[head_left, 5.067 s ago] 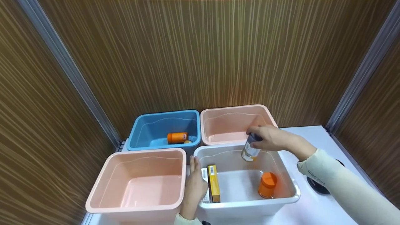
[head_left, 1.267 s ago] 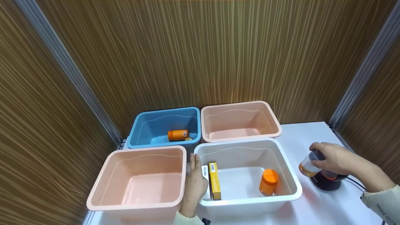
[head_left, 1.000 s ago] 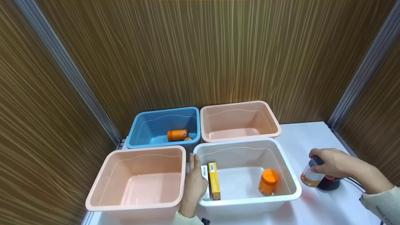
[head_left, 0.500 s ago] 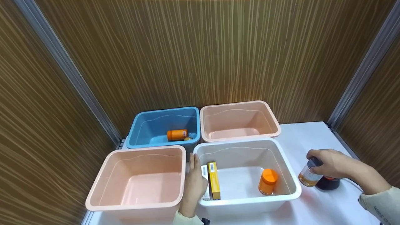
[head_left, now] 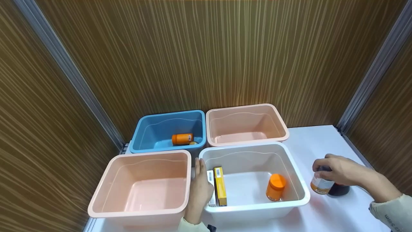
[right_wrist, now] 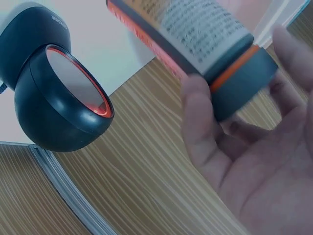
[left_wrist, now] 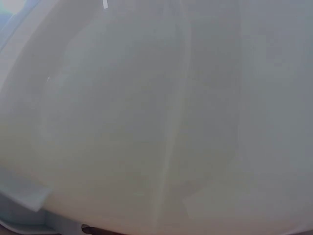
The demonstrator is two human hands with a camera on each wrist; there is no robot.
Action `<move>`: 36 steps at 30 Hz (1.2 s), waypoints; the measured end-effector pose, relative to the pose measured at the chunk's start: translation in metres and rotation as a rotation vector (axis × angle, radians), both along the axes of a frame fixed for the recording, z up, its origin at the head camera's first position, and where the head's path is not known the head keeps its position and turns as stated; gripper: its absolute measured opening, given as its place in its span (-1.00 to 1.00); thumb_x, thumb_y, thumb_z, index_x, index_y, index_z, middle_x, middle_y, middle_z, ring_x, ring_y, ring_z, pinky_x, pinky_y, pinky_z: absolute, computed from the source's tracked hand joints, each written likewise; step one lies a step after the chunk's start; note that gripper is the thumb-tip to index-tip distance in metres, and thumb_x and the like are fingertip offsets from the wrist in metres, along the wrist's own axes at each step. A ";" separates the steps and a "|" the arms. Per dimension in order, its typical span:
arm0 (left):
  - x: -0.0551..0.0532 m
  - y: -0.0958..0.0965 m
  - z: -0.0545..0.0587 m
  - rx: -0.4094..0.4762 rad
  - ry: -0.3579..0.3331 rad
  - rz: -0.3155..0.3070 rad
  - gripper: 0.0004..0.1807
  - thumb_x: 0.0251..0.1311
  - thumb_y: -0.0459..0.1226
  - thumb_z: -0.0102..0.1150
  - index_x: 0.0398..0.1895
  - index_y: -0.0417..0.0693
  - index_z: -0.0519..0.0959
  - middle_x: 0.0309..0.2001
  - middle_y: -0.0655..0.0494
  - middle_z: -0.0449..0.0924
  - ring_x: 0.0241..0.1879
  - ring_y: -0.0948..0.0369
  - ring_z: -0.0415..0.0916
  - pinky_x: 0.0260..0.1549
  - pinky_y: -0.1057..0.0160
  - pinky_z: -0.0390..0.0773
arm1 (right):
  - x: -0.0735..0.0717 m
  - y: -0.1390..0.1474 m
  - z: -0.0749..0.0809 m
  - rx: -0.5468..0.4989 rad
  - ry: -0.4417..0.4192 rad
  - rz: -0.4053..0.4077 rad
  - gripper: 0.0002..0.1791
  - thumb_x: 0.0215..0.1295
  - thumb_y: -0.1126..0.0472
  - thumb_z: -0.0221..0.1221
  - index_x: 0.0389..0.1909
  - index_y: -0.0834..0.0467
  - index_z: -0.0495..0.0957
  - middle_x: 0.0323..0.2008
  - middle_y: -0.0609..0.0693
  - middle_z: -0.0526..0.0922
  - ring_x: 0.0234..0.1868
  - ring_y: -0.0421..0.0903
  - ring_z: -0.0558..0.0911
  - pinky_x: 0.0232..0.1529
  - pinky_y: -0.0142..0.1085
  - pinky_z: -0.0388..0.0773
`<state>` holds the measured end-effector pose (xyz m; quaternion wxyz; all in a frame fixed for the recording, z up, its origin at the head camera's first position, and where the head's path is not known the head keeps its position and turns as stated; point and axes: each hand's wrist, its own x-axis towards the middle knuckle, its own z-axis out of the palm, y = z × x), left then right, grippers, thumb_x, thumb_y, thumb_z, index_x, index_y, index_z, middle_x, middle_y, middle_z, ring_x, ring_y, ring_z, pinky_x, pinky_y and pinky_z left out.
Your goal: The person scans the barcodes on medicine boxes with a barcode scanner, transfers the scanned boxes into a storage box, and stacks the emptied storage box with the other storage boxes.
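My right hand (head_left: 342, 169) grips a pill bottle (head_left: 322, 186) by its dark cap, over the white table to the right of the bins. In the right wrist view the bottle (right_wrist: 198, 32) shows small print on a white label and an orange band under the cap. A black barcode scanner (right_wrist: 58, 117) with a glowing red ring stands close by, apart from the bottle. My left hand (head_left: 202, 193) lies with straight fingers along the left side of the white bin (head_left: 257, 208). In that bin are an orange jar (head_left: 276, 187), a yellow box (head_left: 220, 188) and a white box (head_left: 211, 180).
A pink bin (head_left: 138, 214) stands at the front left. Behind are a blue bin (head_left: 167, 150), with an orange bottle (head_left: 182, 139) lying in it, and another pink bin (head_left: 249, 141). Wood-patterned panels (head_left: 206, 54) enclose the table.
My right hand has carried the bottle from over the white bin to the right, beside the scanner. Within the last second the bottle has turned slightly in my fingers. My left hand stays put.
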<state>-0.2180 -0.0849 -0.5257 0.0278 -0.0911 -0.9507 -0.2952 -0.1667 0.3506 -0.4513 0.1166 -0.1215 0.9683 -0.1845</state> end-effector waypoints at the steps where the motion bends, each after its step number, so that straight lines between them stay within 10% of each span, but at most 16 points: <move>1: 0.000 0.000 0.000 -0.002 -0.001 -0.001 -0.11 0.10 -0.58 0.10 0.56 -0.31 0.07 0.59 -0.23 -0.14 -0.32 0.11 0.51 -0.59 0.37 0.40 | 0.000 0.000 0.000 0.006 0.010 -0.001 -0.85 0.30 0.11 0.31 -0.15 -0.01 0.63 -0.28 -0.04 0.52 -0.28 -0.07 0.56 -0.33 -0.12 0.62; 12: -0.001 0.001 0.000 0.005 0.010 -0.001 -0.12 0.09 -0.58 0.09 0.56 -0.32 0.08 0.59 -0.25 -0.13 -0.05 -0.01 0.54 -0.51 0.34 0.45 | -0.003 -0.002 0.002 0.004 -0.091 -0.141 -0.35 0.13 0.22 0.37 0.21 0.39 0.42 -0.11 0.30 0.58 -0.14 0.19 0.63 -0.23 0.07 0.66; 25: 0.001 0.000 0.000 -0.025 0.024 0.002 -0.11 0.10 -0.56 0.13 0.56 -0.31 0.08 0.59 -0.24 -0.11 0.07 -0.04 0.51 -0.35 0.27 0.57 | 0.001 0.001 -0.005 0.036 0.058 0.005 -0.77 0.23 0.15 0.35 -0.14 -0.04 0.55 -0.29 0.00 0.48 -0.31 -0.05 0.56 -0.38 -0.13 0.57; 36: 0.001 0.001 -0.002 0.010 0.044 -0.008 -0.12 0.07 -0.58 0.10 0.55 -0.35 0.09 0.58 -0.27 -0.12 0.01 -0.05 0.51 -0.47 0.31 0.47 | 0.001 0.000 -0.008 0.030 0.022 -0.077 -0.54 0.11 0.29 0.34 0.05 0.31 0.51 -0.23 0.20 0.56 -0.22 0.13 0.62 -0.26 0.04 0.63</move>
